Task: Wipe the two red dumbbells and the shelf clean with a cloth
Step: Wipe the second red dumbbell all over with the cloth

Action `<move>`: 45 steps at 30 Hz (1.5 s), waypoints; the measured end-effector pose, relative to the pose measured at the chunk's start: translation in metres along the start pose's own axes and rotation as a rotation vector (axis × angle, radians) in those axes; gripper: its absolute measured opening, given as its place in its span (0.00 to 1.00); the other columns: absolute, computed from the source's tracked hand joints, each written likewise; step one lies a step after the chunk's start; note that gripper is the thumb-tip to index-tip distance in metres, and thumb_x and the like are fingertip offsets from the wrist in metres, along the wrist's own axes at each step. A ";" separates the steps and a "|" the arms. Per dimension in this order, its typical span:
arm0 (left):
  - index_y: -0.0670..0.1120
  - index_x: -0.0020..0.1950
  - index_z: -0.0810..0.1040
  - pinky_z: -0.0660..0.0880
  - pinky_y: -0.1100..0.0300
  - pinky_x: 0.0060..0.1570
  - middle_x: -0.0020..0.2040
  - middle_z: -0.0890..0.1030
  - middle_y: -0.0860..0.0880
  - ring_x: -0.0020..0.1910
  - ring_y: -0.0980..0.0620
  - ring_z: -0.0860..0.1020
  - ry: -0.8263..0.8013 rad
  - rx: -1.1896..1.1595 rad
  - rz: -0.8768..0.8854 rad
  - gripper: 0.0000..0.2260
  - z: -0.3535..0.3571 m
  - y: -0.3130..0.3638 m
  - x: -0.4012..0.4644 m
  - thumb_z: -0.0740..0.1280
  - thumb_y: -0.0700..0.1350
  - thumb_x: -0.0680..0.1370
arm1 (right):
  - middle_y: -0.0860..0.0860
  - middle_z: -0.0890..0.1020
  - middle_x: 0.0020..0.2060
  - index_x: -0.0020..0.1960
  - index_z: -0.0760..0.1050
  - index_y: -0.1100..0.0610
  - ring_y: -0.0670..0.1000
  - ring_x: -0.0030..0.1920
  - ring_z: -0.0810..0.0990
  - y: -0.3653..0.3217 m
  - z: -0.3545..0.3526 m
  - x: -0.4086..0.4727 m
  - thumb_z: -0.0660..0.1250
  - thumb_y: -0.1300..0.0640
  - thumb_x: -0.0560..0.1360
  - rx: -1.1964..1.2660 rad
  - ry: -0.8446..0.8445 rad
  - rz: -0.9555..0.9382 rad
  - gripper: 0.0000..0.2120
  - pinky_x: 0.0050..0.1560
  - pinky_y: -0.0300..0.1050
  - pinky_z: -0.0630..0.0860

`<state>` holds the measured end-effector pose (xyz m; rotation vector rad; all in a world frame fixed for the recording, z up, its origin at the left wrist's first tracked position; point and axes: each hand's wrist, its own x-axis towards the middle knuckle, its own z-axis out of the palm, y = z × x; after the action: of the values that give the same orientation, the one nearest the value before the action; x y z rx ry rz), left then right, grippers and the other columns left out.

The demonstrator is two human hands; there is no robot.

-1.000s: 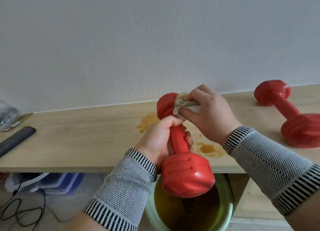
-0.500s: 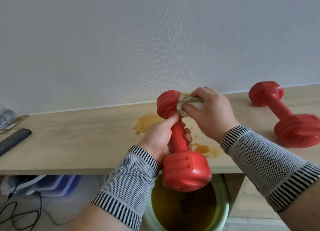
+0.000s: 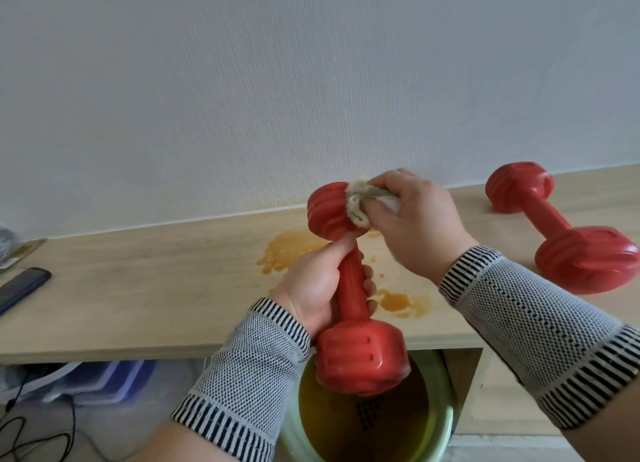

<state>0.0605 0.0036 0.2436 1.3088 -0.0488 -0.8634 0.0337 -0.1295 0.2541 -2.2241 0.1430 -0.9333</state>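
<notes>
My left hand (image 3: 317,285) grips the handle of a red dumbbell (image 3: 356,354), held up tilted over the front edge of the light wooden shelf (image 3: 145,288). My right hand (image 3: 415,226) pinches a crumpled pale cloth (image 3: 360,203) and presses it against the dumbbell's upper head. The second red dumbbell (image 3: 561,233) lies on the shelf at the right, apart from both hands. Orange-brown stains (image 3: 291,250) mark the shelf behind and beside the held dumbbell.
A green basin (image 3: 429,437) of yellowish water stands below the shelf edge, under the held dumbbell. A dark flat device (image 3: 20,288) lies at the shelf's left end. Cables and blue bins sit on the floor at lower left. A white wall backs the shelf.
The dumbbell has turned in my left hand while the cloth rubs over its upper head. The view has shifted slightly; the second dumbbell has not moved on the shelf.
</notes>
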 end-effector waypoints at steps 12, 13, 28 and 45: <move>0.44 0.41 0.70 0.73 0.62 0.27 0.30 0.73 0.46 0.23 0.51 0.72 0.027 -0.017 0.019 0.15 -0.001 0.000 -0.004 0.61 0.54 0.80 | 0.52 0.81 0.49 0.51 0.81 0.58 0.53 0.48 0.79 -0.007 0.004 -0.003 0.62 0.64 0.72 -0.079 -0.045 -0.102 0.12 0.44 0.35 0.66; 0.44 0.41 0.70 0.73 0.62 0.27 0.30 0.73 0.46 0.23 0.51 0.72 0.027 -0.013 0.019 0.14 -0.001 0.000 -0.005 0.61 0.54 0.80 | 0.52 0.81 0.51 0.52 0.81 0.58 0.54 0.49 0.79 -0.004 0.003 -0.002 0.62 0.64 0.73 -0.093 -0.042 -0.054 0.12 0.45 0.36 0.66; 0.44 0.41 0.70 0.73 0.61 0.27 0.31 0.73 0.45 0.24 0.50 0.73 0.015 0.001 0.052 0.14 0.006 -0.001 0.001 0.67 0.53 0.74 | 0.51 0.81 0.51 0.53 0.81 0.57 0.53 0.51 0.79 -0.009 0.000 -0.001 0.63 0.65 0.73 -0.105 -0.010 -0.031 0.13 0.50 0.38 0.69; 0.45 0.40 0.71 0.73 0.61 0.27 0.30 0.74 0.46 0.23 0.50 0.73 -0.004 -0.001 0.052 0.14 0.005 -0.003 0.008 0.68 0.54 0.72 | 0.51 0.81 0.52 0.53 0.81 0.58 0.53 0.51 0.78 -0.014 0.000 0.000 0.62 0.66 0.72 -0.080 -0.009 -0.023 0.13 0.50 0.37 0.68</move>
<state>0.0616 -0.0048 0.2388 1.2996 -0.0857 -0.8215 0.0312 -0.1191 0.2638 -2.3072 0.1538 -0.9451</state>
